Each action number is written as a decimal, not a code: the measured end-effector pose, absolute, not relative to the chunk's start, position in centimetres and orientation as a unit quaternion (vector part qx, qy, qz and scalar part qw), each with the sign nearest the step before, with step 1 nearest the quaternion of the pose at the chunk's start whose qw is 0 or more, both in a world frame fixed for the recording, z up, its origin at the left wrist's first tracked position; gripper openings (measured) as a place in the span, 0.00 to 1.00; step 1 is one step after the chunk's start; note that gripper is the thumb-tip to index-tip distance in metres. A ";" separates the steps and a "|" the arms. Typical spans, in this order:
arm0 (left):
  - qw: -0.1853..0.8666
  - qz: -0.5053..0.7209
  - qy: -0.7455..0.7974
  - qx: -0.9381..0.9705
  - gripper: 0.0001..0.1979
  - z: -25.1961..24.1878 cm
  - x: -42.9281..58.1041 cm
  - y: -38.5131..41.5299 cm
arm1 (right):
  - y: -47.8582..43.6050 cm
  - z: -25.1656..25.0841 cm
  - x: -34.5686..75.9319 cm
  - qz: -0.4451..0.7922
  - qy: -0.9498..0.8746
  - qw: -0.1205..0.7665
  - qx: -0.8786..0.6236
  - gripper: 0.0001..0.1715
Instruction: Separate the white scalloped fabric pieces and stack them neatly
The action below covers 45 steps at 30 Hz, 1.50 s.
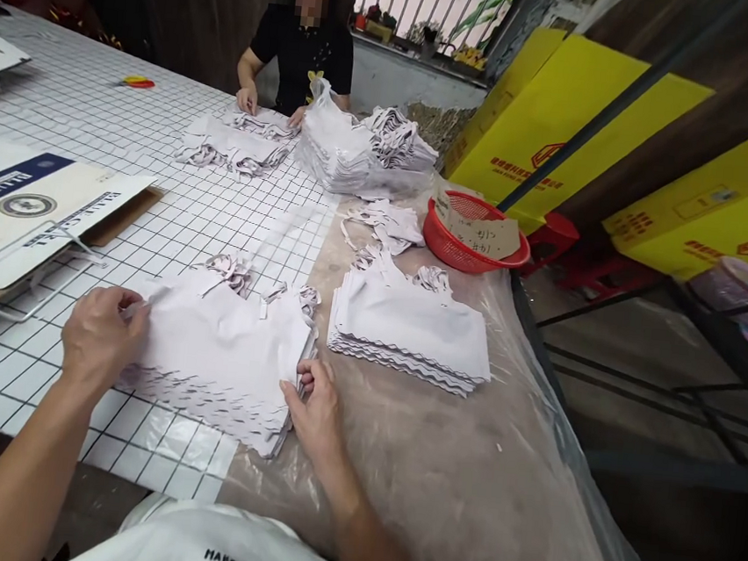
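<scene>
A stack of white strappy garments (223,337), like camisole tops with wavy hems, lies in front of me across the gridded cloth and the plastic sheet. At its left edge my left hand (103,329) is closed, pinching the side of the top garment between thumb and fingers. My right hand (317,403) is at the opposite edge, its thumb and curled fingers closed on the garment's side. Thin straps (233,271) lie bunched at the far side of the stack. To the right sits a second stack of the same white garments (409,324), untouched.
Beyond the second stack are a loose white garment (389,225) and a red basket (469,254) holding a marked card. A bagged pile (343,150) stands farther back, near a co-worker (300,53) handling garments. Cardboard with a wire rack (43,213) is at left; yellow boxes (562,113) stand right.
</scene>
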<state>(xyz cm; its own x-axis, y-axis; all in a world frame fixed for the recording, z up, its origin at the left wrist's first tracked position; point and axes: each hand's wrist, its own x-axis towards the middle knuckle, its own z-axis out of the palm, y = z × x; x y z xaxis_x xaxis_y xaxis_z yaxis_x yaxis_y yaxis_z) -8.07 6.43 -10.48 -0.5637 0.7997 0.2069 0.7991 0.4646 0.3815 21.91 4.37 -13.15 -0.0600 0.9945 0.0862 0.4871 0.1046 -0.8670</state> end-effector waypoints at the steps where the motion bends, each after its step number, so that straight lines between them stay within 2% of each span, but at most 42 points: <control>1: 0.020 0.223 0.864 0.451 0.12 -10.3 -8.1 6.5 | 4.4 -13.2 21.9 0.351 -0.638 0.375 -0.574 0.06; 4: 0.069 0.228 0.876 0.420 0.16 -9.8 -8.2 6.5 | 4.8 -13.1 21.7 0.381 -0.622 0.376 -0.571 0.05; 8: 0.081 0.228 0.878 0.412 0.15 -9.2 -8.7 6.5 | 5.5 -12.6 22.0 0.402 -0.613 0.383 -0.562 0.11; 15: 0.109 0.195 0.885 0.408 0.15 -8.8 -9.4 5.4 | 5.7 -12.3 23.5 0.436 -0.574 0.389 -0.573 0.13; 22: 0.016 0.301 0.832 0.465 0.18 -10.2 -9.2 2.8 | 4.6 -13.1 24.3 0.572 -0.477 0.386 -0.545 0.21; 29: 0.049 0.260 0.838 0.477 0.24 -11.8 -9.0 1.7 | 4.0 -14.1 23.7 0.628 -0.442 0.383 -0.514 0.23; 37: -0.004 0.261 0.811 0.523 0.16 -12.4 -8.8 2.0 | 3.6 -14.2 23.5 0.659 -0.421 0.388 -0.488 0.25; 42: -0.068 0.248 0.794 0.551 0.14 -11.6 -7.4 2.0 | 3.1 -13.6 23.3 0.655 -0.439 0.393 -0.472 0.26; 45: -0.043 0.267 0.802 0.533 0.13 -10.4 -6.8 1.6 | 2.7 -12.7 23.7 0.645 -0.455 0.402 -0.464 0.24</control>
